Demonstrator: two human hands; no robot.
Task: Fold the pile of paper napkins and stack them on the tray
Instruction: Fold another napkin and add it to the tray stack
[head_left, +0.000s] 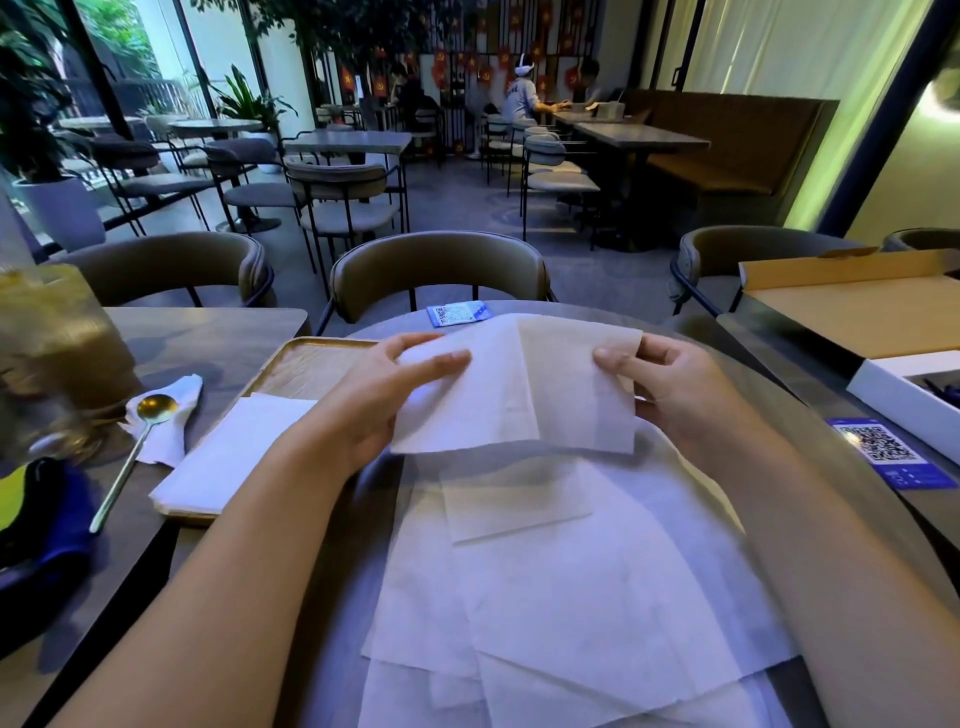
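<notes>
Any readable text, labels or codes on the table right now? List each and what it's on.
No words can be read.
Blue card beyond the held napkin: QR code, print too small to read.
Blue card at the right table edge: QR code, small print blurred.
Red flag decorations on the far wall: emblems only, no legible text.

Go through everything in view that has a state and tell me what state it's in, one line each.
Left hand: pinching the held white paper napkin.
Right hand: pinching the same napkin.
Held napkin: half folded, lifted above the table.
Loose white napkins: unfolded, overlapping on the table.
Folded white napkin stack: lying on the wooden tray.
Brown cardboard box: open.
Gold spoon: resting on a crumpled napkin.
</notes>
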